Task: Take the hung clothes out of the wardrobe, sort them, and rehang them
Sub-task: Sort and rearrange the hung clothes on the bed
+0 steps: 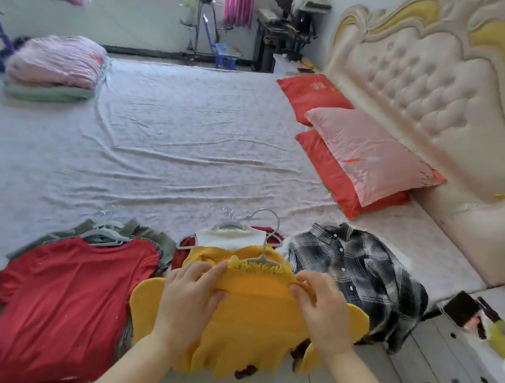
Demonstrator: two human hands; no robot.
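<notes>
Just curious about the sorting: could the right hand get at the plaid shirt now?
Probably yes: the plaid shirt lies uncovered beside the right hand, which must first release the yellow top.

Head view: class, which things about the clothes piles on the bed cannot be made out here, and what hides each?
Head view: garments under the yellow top, covered by it, the left hand and the right hand.
Head view: pile under the red T-shirt; only olive edges and hangers show.
Head view: red T-shirt's hem, cut off by the bottom edge.
Head view: items on the far desk, too small and blurred.
</notes>
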